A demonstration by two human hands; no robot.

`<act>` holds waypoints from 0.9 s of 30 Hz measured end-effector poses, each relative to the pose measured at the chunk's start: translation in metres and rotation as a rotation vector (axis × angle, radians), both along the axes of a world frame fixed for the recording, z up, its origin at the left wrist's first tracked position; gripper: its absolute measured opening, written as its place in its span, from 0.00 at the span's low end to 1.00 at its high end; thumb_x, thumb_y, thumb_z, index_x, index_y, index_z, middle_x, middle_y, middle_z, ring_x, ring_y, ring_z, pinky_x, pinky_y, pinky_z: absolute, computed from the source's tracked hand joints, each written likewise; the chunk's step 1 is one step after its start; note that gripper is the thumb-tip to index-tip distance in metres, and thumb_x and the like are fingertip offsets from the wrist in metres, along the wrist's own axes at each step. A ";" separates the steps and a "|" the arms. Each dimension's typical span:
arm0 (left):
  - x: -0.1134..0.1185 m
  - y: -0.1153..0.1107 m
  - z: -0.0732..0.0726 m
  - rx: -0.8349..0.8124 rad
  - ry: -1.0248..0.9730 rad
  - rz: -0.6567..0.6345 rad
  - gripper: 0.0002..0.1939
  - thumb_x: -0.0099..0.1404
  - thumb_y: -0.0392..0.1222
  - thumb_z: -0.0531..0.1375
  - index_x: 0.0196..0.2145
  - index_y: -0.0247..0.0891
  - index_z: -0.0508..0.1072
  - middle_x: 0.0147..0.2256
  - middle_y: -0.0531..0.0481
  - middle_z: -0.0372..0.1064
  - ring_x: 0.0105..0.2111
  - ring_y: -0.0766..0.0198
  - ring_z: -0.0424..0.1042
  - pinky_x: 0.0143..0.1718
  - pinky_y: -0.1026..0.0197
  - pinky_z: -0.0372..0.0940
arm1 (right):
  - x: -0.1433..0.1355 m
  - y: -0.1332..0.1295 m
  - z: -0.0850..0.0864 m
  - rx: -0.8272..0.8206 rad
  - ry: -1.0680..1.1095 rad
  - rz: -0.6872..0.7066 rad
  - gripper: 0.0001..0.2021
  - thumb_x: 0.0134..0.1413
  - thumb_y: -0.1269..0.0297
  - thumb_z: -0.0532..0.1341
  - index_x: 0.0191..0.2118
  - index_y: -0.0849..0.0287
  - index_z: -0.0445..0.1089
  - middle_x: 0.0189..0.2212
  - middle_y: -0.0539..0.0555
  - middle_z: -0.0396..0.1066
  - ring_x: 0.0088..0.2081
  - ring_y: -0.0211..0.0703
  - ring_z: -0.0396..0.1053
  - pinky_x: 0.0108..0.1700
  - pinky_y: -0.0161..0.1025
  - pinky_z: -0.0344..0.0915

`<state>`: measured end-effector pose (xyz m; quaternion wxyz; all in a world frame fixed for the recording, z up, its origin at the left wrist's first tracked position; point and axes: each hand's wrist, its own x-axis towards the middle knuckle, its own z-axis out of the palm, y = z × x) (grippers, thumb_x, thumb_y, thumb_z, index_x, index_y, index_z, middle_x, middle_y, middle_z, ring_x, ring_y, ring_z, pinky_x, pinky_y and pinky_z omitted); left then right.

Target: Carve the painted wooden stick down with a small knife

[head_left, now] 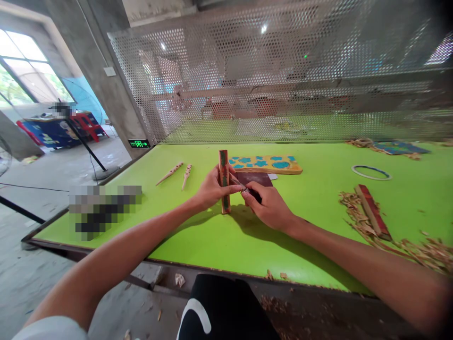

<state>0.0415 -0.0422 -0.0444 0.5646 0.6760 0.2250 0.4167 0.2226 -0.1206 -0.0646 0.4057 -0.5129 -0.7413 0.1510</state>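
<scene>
My left hand [208, 189] is closed around a narrow wooden strip [223, 163], which stands upright with red and green paint on its face. My right hand [271, 208] grips a knife [254, 194] by its dark handle. The knife's blade points left toward the strip and is partly hidden by my fingers, so I cannot tell whether it touches the wood. Behind my hands lies a yellow board [279, 164] with blue painted patches. A dark brown flat piece [260, 180] shows between that board and my right hand.
Two carved pointed wooden sticks [170, 173] lie left on the green table [198, 245]. To the right are a ring [371, 172], a red-painted wooden block [372, 211] and curled wood shavings [430, 252]. A perforated metal screen [212, 85] borders the table's far side.
</scene>
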 end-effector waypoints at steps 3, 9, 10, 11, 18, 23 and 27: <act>-0.001 0.000 -0.001 0.012 0.019 0.013 0.26 0.51 0.37 0.74 0.43 0.36 0.65 0.31 0.52 0.76 0.32 0.66 0.78 0.40 0.60 0.72 | 0.001 0.000 0.000 0.003 -0.003 0.000 0.14 0.66 0.53 0.54 0.33 0.56 0.65 0.23 0.49 0.69 0.24 0.38 0.63 0.31 0.38 0.54; -0.002 0.001 -0.001 0.014 0.014 0.012 0.26 0.51 0.37 0.74 0.44 0.35 0.66 0.31 0.52 0.75 0.32 0.66 0.77 0.40 0.60 0.72 | 0.001 0.000 -0.001 0.004 0.001 -0.001 0.13 0.66 0.53 0.54 0.34 0.56 0.66 0.23 0.48 0.69 0.24 0.38 0.62 0.31 0.38 0.53; -0.002 0.001 -0.001 0.015 0.011 0.015 0.27 0.51 0.37 0.74 0.44 0.35 0.66 0.32 0.52 0.75 0.32 0.66 0.77 0.40 0.60 0.72 | 0.000 0.000 0.000 0.005 0.001 -0.001 0.13 0.66 0.54 0.54 0.34 0.56 0.66 0.23 0.48 0.69 0.24 0.38 0.62 0.31 0.38 0.53; -0.002 0.000 0.000 0.018 0.011 0.022 0.27 0.51 0.38 0.74 0.44 0.35 0.66 0.32 0.52 0.75 0.32 0.66 0.77 0.40 0.60 0.72 | 0.000 0.000 0.000 0.006 0.000 -0.002 0.13 0.66 0.54 0.54 0.34 0.56 0.66 0.23 0.49 0.69 0.24 0.38 0.62 0.31 0.38 0.53; -0.001 -0.005 0.003 0.061 0.010 0.063 0.24 0.56 0.42 0.71 0.45 0.36 0.65 0.30 0.54 0.73 0.31 0.65 0.78 0.37 0.60 0.71 | 0.001 0.001 -0.001 -0.005 -0.008 -0.015 0.13 0.66 0.54 0.54 0.33 0.55 0.65 0.23 0.49 0.69 0.24 0.39 0.61 0.31 0.39 0.52; -0.002 -0.003 0.002 0.102 -0.004 0.089 0.22 0.58 0.42 0.70 0.45 0.36 0.65 0.30 0.55 0.72 0.30 0.66 0.77 0.34 0.62 0.70 | 0.001 0.001 0.001 -0.021 0.000 -0.021 0.13 0.66 0.54 0.54 0.34 0.56 0.66 0.23 0.49 0.70 0.25 0.39 0.63 0.31 0.39 0.53; -0.003 -0.001 0.003 0.129 -0.023 0.144 0.21 0.58 0.43 0.70 0.44 0.37 0.65 0.29 0.55 0.72 0.30 0.66 0.77 0.33 0.63 0.70 | 0.001 0.001 0.001 -0.025 0.001 -0.029 0.13 0.65 0.54 0.55 0.36 0.56 0.68 0.24 0.51 0.71 0.26 0.40 0.64 0.32 0.39 0.54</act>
